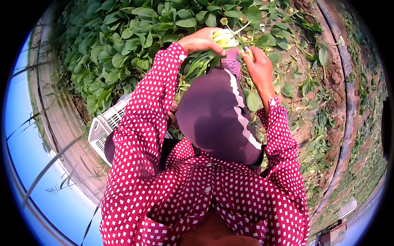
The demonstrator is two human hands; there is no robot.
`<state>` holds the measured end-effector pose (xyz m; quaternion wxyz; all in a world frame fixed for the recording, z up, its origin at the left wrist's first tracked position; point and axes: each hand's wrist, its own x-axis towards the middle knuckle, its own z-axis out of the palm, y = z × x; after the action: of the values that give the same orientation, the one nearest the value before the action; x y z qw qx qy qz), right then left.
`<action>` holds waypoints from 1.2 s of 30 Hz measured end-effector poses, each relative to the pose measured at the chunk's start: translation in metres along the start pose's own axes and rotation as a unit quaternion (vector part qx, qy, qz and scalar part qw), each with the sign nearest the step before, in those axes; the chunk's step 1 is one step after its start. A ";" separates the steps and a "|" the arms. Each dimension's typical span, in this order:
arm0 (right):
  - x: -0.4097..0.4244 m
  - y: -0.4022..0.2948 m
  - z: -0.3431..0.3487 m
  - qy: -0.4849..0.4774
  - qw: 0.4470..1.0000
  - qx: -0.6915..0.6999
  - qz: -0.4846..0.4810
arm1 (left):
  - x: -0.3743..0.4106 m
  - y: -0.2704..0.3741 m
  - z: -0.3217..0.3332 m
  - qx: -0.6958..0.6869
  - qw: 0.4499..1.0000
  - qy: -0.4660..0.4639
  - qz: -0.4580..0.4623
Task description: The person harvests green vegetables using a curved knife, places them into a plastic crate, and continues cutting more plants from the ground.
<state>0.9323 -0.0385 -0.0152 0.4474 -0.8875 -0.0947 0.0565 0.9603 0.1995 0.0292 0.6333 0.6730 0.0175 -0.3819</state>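
Note:
My left hand (197,41) is closed around a bunch of leafy greens that look like bok choy. Its pale stem bases (223,38) face right, and the green leaves (197,64) hang back below my wrist. In my right hand (260,67) is the wooden handle (248,53) of a small tool with a metal collar, probably a knife. The collar points up and left, close to the stem bases. I cannot make out the blade clearly. A loose leaf on a long stalk (243,28) sticks out just beyond the stems.
Dense standing greens (129,46) fill the ground ahead and left. A white plastic crate (100,135) stands beside me at left. My purple shoe (231,64) rests below the bunch. Cut leaves (289,89) litter the soil at right, where a dark hose (347,83) runs along.

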 end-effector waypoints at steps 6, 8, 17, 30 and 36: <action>0.015 0.025 0.013 0.041 0.963 0.206 0.171 | 0.020 -0.006 0.011 -0.010 0.999 -0.044 0.001; 0.021 0.024 0.015 0.020 0.922 0.333 0.194 | 0.025 -0.010 0.007 -0.061 0.997 -0.045 0.008; 0.062 0.011 0.026 -0.085 0.851 0.474 0.209 | 0.037 -0.022 -0.005 -0.161 0.986 -0.049 0.013; 0.055 0.019 0.060 0.001 0.745 0.611 0.266 | 0.053 -0.014 -0.013 -0.045 0.998 -0.008 -0.047; 0.070 0.091 0.077 0.052 0.880 0.299 0.364 | 0.070 -0.030 -0.026 -0.095 0.994 -0.026 -0.052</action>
<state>0.9975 -0.0160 -0.1350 0.6437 -0.6851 0.2801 0.1944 1.0073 0.1959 -0.0353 0.6736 0.5978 0.0718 -0.4286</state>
